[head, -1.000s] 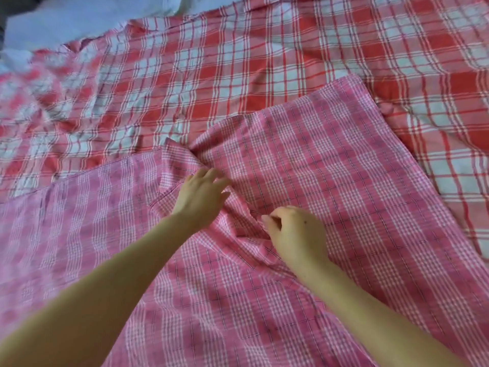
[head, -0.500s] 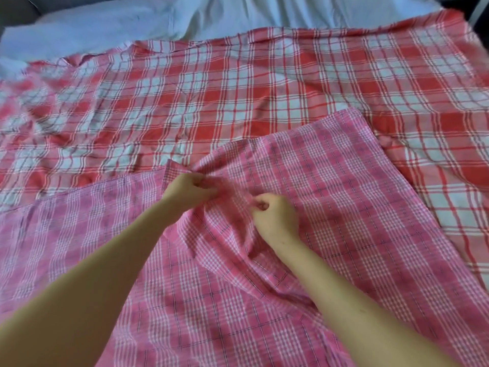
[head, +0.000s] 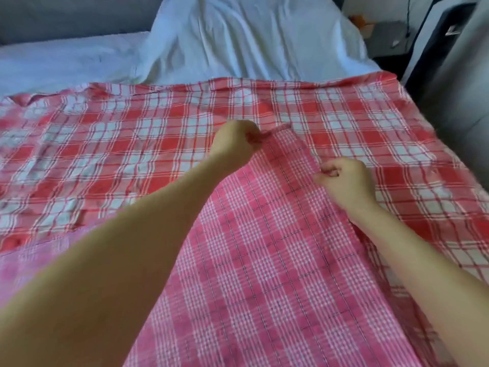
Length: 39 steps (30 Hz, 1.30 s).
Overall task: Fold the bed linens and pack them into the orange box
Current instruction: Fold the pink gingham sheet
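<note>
**Mid-fold: skew risk**

Left hand pinches the far corner of the pink checked sheet. Right hand pinches its edge nearby. The sheet lies over a red plaid sheet on the bed. Risk: the thin, limp weave slips from a pinch or pulls unevenly, so the fold lands crooked. Orange box not in view.

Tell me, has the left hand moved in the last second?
Yes. The left hand, pinching the pink cloth, has gone forward over the red plaid sheet, toward the white bedding.
</note>
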### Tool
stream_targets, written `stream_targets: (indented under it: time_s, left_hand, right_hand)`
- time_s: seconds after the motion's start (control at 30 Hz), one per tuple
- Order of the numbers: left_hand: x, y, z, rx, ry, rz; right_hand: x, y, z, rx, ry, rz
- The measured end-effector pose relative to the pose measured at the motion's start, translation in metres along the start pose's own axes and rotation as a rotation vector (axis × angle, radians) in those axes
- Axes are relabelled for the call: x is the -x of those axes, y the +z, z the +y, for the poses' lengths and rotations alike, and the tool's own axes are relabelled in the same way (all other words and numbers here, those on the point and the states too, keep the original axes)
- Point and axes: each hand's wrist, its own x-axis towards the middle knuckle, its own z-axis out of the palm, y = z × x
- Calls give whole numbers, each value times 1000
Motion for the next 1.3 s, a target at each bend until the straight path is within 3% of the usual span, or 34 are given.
stream_targets:
  time_s: [0.1, 0.27, 0.47, 0.63, 0.8, 0.97, 1.13, 1.3]
  left_hand:
    - [-19, 27, 6, -107, 18, -57]
    - [-39, 78, 2, -95, -45, -220]
    - [-56, 121, 6, 44, -65, -20]
    - [-67, 156, -11, -271, -127, -172]
    - [-69, 172, -19, -390, -111, -127]
    - [-75, 169, -9, -438, -118, -242]
    - [-63, 160, 2, -318, -55, -163]
    - [-24, 137, 22, -245, 96, -139]
  right_hand:
    - [-15, 4, 22, 16, 35, -18]
    - [-35, 14, 55, 113, 61, -63]
    - [-47, 19, 79, 141, 50, 43]
    - [-52, 41, 107, 297, 27, -29]
    - [-63, 57, 123, 348, 37, -23]
    - [-64, 57, 125, 393, 14, -7]
    - [-48, 43, 119, 529, -118, 103]
    - [2, 25, 123, 432, -256, 336]
